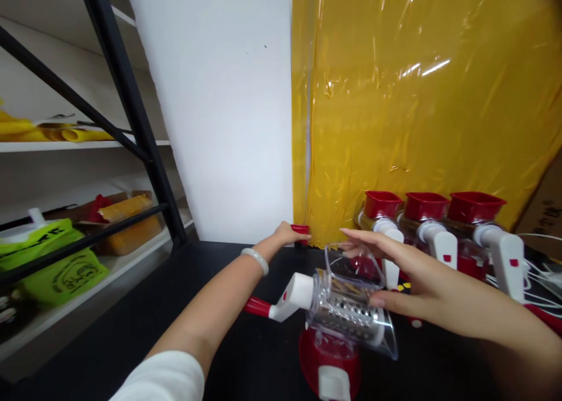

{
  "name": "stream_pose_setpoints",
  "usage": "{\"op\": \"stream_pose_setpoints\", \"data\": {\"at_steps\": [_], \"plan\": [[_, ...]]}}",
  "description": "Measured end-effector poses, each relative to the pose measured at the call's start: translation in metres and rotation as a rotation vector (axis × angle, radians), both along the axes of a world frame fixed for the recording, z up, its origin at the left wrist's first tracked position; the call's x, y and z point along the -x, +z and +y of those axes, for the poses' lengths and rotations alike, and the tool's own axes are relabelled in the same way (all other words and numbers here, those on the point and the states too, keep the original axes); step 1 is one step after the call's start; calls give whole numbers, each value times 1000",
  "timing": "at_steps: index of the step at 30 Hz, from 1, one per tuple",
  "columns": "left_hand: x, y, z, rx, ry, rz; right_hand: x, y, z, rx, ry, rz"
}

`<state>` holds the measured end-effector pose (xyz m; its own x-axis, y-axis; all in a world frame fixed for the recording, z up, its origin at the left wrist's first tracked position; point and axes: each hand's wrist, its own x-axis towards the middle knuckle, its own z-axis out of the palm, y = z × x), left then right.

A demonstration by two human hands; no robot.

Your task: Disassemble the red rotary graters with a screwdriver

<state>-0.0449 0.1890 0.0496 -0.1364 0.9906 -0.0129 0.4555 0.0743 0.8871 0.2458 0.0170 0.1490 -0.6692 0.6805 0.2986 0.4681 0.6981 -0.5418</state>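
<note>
My left hand (286, 233) reaches to the back of the black table and grips a small red part (300, 231) beside the yellow-wrapped wall. My right hand (386, 266) is spread at the clear chute of a rotary grater (346, 310), its thumb near the drum housing and its fingers over the chute. The grater has a metal drum in clear plastic, a white crank (295, 295) with a red handle pointing left, and a red base (329, 357) with a white lever below.
Several similar graters with red hoppers (427, 205) stand at the right, white cables (533, 278) beyond them. A black-framed shelf (144, 149) at the left holds a green bag (65, 266) and a yellow package (132, 225). The black tabletop (132, 336) spans the front.
</note>
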Motion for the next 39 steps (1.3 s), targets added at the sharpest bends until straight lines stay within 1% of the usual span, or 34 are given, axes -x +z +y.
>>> {"op": "stream_pose_setpoints", "data": {"at_steps": [2,4,7,10,16,19,26,39], "plan": [[5,8,5,2,37,50,1,-1,0,-15,-17,-17],[9,13,9,15,34,99,1,-3,0,-37,-39,-29],[13,14,12,37,3,134,1,-5,1,-80,-59,-36],[15,4,12,50,-43,139,-1,-7,2,-109,-57,-48],[12,-27,18,55,-156,125,-3,-10,6,-103,-62,-49],[10,-33,21,54,-197,119,-3,-9,6,-95,-60,-43],[21,-27,23,142,-275,117,-2,-6,6,-97,-32,-62],[27,-25,23,135,-321,103,-2,-2,5,-88,-7,-48]]}}
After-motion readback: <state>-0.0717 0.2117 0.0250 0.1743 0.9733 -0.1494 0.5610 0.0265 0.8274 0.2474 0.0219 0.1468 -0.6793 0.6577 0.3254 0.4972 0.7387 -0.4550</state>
